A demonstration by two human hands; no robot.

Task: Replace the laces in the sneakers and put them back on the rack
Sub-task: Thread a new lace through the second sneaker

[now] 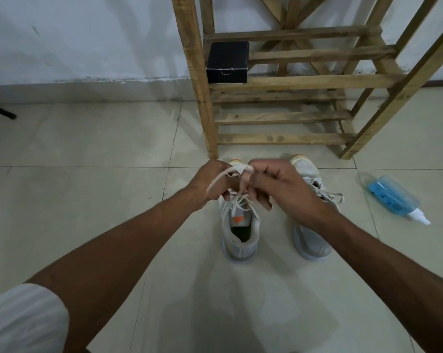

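The first sneaker [239, 233] stands on the tiled floor [113, 200] just in front of the wooden rack [291, 82], below the rack's front left post, with its toe towards the rack and its heel towards the person. Its pale lace [216, 180] rises from the eyelets into both hands, which meet close together above the tongue. The left hand [210, 183] has its fingers curled round the lace, and a loop of it runs over the back of that hand. The right hand [279, 184] is curled too and pinches the same lace where the loop crosses between the hands.

The second sneaker [312, 240] stands beside the first, also toe to the rack, partly hidden by the right wrist; its own laces [330, 196] lie across the tongue.

On a lower shelf of the rack, against the left post, sits a black box [227, 62]. A blue spray bottle [393, 198] lies on its side on the floor, out from the rack's front right post. A white wall [88, 34] stands behind the rack.
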